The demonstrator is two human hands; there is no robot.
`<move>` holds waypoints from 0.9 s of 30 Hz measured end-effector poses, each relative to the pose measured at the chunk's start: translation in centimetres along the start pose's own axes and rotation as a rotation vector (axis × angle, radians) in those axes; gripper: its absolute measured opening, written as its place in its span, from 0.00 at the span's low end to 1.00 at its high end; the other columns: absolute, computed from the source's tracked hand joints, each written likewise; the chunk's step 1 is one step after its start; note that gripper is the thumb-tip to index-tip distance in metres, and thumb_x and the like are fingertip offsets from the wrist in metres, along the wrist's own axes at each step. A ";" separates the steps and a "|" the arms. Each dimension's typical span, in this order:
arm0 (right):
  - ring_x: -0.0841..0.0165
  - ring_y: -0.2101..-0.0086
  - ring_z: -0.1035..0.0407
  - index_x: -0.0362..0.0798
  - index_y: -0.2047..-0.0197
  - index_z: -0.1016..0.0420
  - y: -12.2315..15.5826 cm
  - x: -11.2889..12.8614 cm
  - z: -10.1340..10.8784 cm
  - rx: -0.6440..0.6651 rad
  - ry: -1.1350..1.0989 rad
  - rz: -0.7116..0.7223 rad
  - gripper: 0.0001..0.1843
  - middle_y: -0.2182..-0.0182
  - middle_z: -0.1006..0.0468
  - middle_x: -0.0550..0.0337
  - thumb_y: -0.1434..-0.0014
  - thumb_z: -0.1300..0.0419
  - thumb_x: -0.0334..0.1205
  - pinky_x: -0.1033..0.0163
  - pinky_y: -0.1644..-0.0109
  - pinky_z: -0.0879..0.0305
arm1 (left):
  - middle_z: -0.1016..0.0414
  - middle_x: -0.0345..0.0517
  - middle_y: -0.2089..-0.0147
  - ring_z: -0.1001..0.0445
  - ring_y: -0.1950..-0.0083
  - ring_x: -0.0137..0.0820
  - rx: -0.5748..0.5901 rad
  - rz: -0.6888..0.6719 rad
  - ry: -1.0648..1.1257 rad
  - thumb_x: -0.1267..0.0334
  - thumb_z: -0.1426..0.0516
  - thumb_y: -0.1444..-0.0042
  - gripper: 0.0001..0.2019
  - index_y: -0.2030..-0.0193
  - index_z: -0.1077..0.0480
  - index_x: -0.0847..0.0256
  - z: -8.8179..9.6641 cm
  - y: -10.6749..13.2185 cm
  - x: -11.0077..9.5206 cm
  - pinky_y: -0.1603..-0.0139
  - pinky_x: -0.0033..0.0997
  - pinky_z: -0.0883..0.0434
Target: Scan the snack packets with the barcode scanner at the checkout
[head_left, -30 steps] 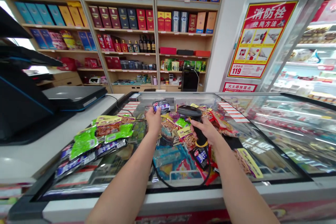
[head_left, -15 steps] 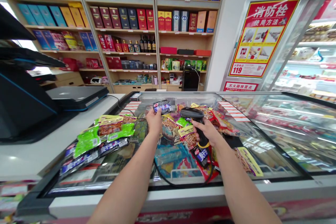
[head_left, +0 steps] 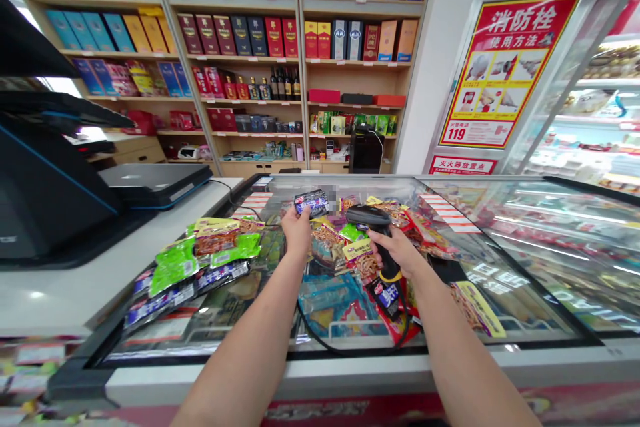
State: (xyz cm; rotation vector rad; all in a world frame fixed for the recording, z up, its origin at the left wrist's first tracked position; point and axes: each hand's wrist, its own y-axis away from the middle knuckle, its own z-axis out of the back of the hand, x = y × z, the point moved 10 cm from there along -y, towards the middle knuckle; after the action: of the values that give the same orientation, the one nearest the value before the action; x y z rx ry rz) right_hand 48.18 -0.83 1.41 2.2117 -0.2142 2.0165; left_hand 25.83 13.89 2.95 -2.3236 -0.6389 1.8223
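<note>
Pinched in my left hand (head_left: 297, 232) is a dark blue-and-black snack packet (head_left: 311, 203), held up above the freezer's glass top. My right hand (head_left: 393, 248) is wrapped round the handle of a black barcode scanner (head_left: 370, 215), whose head points left toward that packet. The scanner's black cable (head_left: 320, 345) loops down over the glass. Beneath both hands lie loose snack packets, among them a yellow-topped one (head_left: 361, 259) and a black one (head_left: 386, 297). To the left sits a pile of green packets (head_left: 175, 265) with dark blue ones under it.
A glass-topped freezer (head_left: 350, 373) spans the front. At left, a white counter (head_left: 45, 300) bears a black scale (head_left: 155, 183) beside a dark machine (head_left: 45, 193). One yellow-edged packet (head_left: 480, 307) lies right of my right forearm. Shelves of boxes (head_left: 245, 37) stand behind.
The whole view has shifted slightly to the right in the picture. Both hands keep the same holds, with the packet and scanner almost unmoved relative to each other.
</note>
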 end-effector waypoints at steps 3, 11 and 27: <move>0.76 0.85 0.39 0.47 0.67 0.32 0.1 0.3 -0.5 0.021 -0.030 -0.009 0.24 0.82 0.31 0.69 0.58 0.28 0.54 0.69 0.83 0.40 | 0.27 0.39 0.74 0.32 0.71 0.28 -0.008 0.008 0.005 0.58 0.39 0.55 0.10 0.72 0.26 0.65 0.2 -0.2 0.3 0.64 0.28 0.33; 0.75 0.84 0.38 0.48 0.67 0.32 0.0 1.7 -3.7 0.116 -0.049 0.034 0.24 0.81 0.30 0.68 0.56 0.29 0.55 0.70 0.83 0.40 | 0.26 0.39 0.74 0.31 0.70 0.29 -0.090 -0.022 0.007 0.59 0.39 0.56 0.09 0.71 0.27 0.63 3.7 -1.5 -1.3 0.63 0.29 0.32; 0.75 0.85 0.39 0.50 0.68 0.36 0.6 1.6 -16.9 0.378 -0.022 0.043 0.24 0.83 0.30 0.70 0.57 0.30 0.55 0.70 0.84 0.41 | 0.26 0.44 0.75 0.29 0.69 0.37 -0.354 -0.112 -0.561 0.57 0.42 0.54 0.08 0.74 0.29 0.59 21.8 -4.0 -9.7 0.61 0.34 0.31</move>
State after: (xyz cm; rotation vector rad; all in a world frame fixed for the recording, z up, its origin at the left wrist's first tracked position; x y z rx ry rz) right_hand 31.76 1.91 4.53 2.4615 0.1317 2.2087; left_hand 2.33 10.15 7.24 -1.8760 -1.2194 2.4870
